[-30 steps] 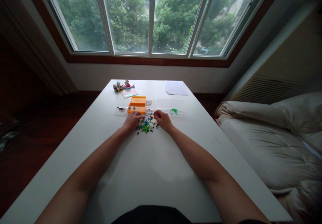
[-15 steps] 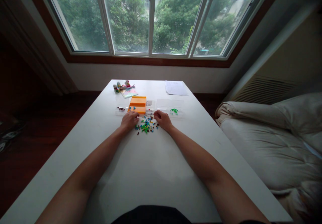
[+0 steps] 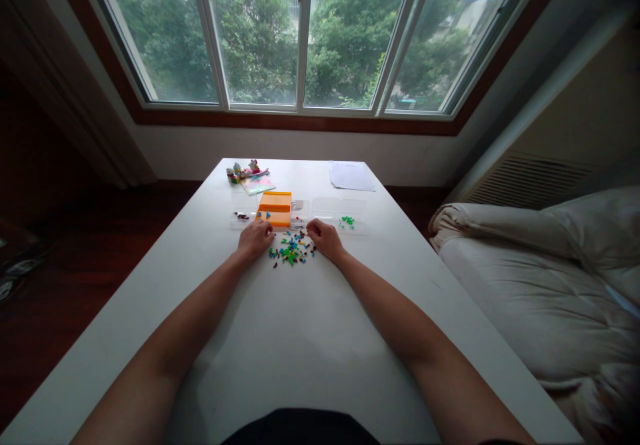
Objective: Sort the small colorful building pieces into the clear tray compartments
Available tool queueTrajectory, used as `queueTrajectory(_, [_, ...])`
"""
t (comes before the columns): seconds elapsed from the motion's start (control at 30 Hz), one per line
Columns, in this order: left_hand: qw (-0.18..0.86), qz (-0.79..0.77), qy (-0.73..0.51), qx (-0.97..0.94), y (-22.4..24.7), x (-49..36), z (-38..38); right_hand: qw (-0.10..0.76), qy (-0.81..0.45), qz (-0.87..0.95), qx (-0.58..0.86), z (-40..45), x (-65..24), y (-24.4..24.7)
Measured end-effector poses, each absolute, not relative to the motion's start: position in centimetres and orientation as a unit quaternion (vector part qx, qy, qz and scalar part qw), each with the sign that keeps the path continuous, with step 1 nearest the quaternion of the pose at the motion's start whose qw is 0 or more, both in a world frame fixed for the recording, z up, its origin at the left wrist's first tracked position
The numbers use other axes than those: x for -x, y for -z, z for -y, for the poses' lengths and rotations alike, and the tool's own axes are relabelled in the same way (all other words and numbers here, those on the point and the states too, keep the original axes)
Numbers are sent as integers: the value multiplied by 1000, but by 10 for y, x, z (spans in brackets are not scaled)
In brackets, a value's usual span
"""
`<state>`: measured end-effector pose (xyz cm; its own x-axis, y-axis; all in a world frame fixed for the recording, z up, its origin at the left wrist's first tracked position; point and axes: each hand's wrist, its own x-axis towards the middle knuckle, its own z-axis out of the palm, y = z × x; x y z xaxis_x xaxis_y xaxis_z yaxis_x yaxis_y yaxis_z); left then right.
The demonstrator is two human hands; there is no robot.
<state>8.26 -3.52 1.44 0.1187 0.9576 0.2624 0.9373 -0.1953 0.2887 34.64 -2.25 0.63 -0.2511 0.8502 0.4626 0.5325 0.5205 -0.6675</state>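
A loose pile of small toy building bricks [image 3: 291,252] in green, blue, yellow and dark brown lies on the white table. At its left edge is my left hand [image 3: 255,238], fingers curled together, just in front of an orange case [image 3: 276,220] with a few blue bricks in it. My right hand [image 3: 324,237] rests at the pile's right edge, its fingers closed. What either hand pinches, if anything, is too small to see. Dark brown bricks [image 3: 241,216] sit in a clear box on the left; green bricks [image 3: 347,221] are in a clear box [image 3: 320,206] on the right.
Small assembled figures [image 3: 240,172] and a pastel-coloured sheet [image 3: 259,185] stand at the table's far left corner. White papers [image 3: 351,175] lie far right. A pale sofa [image 3: 520,285] flanks the table's right side, and a window [image 3: 300,45] is beyond.
My left hand has shifted slightly left and away from me, off the pile's edge toward the orange case. The right hand has hardly moved.
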Motion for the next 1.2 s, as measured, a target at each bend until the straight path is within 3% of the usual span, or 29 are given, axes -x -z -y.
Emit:
queueTrajectory(0.23, [32, -619, -231, -750, -11, -81, 33, 415, -189, 770, 446, 21, -347, -5])
queueTrajectory(0.57, [134, -643, -470, -590, -3, -60, 15, 421, -187, 772, 439, 17, -347, 1])
queueTrajectory(0.83, [216, -631, -593, -451, 8, -35, -3, 420, -183, 775, 435, 19, -348, 0])
queueTrajectory(1.0, [239, -623, -591, -452, 7, -37, -3, 402, -163, 779, 453, 19, -349, -1])
queueTrajectory(1.2, [196, -644, -519, -526, 0, -48, 7, 314, -133, 810, 476, 18, -347, -1])
